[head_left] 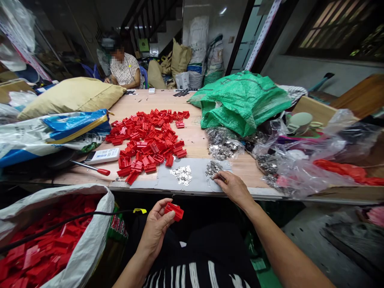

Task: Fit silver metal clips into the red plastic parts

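Observation:
Between the thumb and fingers of my left hand (159,222) is a red plastic part (174,211), held above my lap just off the table edge. My right hand (232,185) reaches onto the table with its fingers pinched together at a small heap of metal pieces (212,168); what sits between the fingertips is too small to make out. Left of that heap, flat silvery metal pieces (181,175) lie spread on a grey sheet (164,178). Beyond them spreads a large pile of red plastic parts (150,146).
An open white sack (99,236) full of red parts stands at my left. A screwdriver-like tool with a red tip (103,171) and a white box (103,155) lie nearby. A green sack (243,100) and clear bags (300,168) crowd the right. Another person (126,70) sits across the table.

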`<state>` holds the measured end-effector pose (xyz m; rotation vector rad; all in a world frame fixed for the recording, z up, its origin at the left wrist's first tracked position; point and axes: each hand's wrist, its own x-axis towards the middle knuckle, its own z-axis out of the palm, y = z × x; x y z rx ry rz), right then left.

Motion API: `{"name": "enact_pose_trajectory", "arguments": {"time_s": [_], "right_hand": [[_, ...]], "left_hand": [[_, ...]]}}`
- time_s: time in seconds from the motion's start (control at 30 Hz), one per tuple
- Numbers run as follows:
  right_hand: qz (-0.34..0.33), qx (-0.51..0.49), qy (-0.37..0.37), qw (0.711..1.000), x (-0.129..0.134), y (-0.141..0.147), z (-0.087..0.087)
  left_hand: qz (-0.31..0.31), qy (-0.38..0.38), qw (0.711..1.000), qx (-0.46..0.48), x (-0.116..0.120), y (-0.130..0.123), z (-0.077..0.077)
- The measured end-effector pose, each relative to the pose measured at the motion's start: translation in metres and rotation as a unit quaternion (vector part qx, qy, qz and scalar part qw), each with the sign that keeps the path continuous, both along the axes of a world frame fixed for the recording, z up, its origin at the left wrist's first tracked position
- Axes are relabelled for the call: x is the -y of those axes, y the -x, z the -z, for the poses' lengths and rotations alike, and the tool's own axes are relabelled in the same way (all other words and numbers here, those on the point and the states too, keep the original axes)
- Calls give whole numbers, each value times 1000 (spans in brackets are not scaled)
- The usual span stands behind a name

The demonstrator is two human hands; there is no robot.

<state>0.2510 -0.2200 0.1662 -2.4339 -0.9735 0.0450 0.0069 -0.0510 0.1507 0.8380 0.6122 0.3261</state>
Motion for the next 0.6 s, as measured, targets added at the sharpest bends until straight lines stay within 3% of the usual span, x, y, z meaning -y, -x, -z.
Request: {"name": "enact_pose_trajectory", "arguments": {"time_s": [0.2, 0.43, 0.6], "right_hand": [[-12, -22, 6, 1000, 5, -5, -8], [7, -26, 71, 997, 3, -6, -22], [3, -13, 34, 999, 1, -6, -16]], "left_hand": [[-7, 5, 1000, -12, 0, -2, -4], [-26, 7, 1000, -14, 3, -6, -2], [-29, 8, 999, -15, 2, -6, -1]]}}
